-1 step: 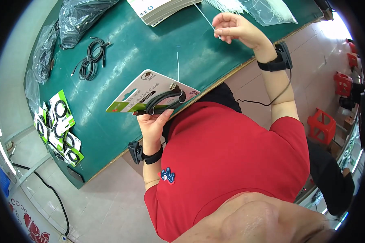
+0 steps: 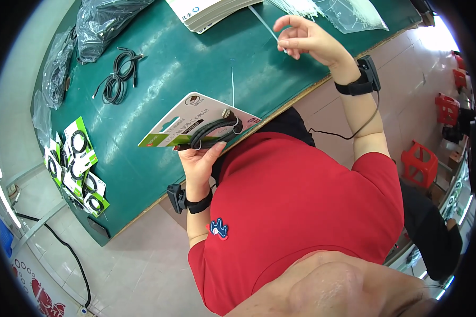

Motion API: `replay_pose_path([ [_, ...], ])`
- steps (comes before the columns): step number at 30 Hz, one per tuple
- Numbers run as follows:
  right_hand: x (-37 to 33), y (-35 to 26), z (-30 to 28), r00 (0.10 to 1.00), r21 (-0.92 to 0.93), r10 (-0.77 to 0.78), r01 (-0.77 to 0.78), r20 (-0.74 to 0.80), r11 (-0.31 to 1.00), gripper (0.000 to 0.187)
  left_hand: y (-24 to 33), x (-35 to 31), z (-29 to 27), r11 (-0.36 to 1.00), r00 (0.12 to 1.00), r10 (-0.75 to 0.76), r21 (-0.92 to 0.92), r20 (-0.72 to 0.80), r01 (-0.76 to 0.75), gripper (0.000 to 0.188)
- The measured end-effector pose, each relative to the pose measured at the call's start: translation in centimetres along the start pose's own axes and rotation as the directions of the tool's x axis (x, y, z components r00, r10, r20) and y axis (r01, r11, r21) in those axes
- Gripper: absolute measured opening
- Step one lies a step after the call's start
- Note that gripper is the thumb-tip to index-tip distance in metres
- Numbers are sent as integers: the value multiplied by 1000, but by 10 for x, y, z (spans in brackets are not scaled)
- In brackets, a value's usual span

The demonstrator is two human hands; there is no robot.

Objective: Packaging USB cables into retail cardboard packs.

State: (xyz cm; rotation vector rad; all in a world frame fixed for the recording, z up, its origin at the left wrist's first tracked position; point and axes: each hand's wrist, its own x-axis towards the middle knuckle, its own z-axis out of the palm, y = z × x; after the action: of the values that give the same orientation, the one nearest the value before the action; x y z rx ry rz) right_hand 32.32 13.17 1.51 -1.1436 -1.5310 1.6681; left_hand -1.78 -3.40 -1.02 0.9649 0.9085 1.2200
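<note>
My left hand (image 2: 198, 164) grips the lower edge of a white and green cardboard packaging card (image 2: 169, 117), tilted over the near table edge. A coiled black USB cable (image 2: 217, 127) lies against the card's front, with a pale tie round it near its right end. Farther right and above the table, my right hand (image 2: 314, 42) pinches a thin white cable tie (image 2: 263, 22) between thumb and fingers. The tie slants up to the left, toward a stack of cards (image 2: 209, 21). Another white cable tie (image 2: 232, 87) lies on the table behind the held card.
On the green table (image 2: 158, 179), several carded cables (image 2: 79, 153) lie piled at the left. A loose coiled cable (image 2: 116, 82) and plastic-bagged cables (image 2: 108, 26) are behind them. A clear bag of cable ties (image 2: 354, 16) lies far right. Red stools (image 2: 420, 164) stand on the floor.
The cable tie in my right hand has shifted slightly, and that hand has moved a touch left. The card in my left hand is almost still.
</note>
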Motion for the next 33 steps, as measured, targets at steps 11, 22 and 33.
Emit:
replay_pose_path([
  [11,4,-18,59,925,87,-372,365,77,927,22,7,9,2,977,989,143,156,39,-147,41],
  [22,6,-56,74,697,-513,-716,626,30,588,16,16,18,9,693,824,445,448,351,-565,35],
  [33,13,-31,85,920,9,-380,382,-100,924,15,22,24,17,712,799,430,386,421,-586,36],
])
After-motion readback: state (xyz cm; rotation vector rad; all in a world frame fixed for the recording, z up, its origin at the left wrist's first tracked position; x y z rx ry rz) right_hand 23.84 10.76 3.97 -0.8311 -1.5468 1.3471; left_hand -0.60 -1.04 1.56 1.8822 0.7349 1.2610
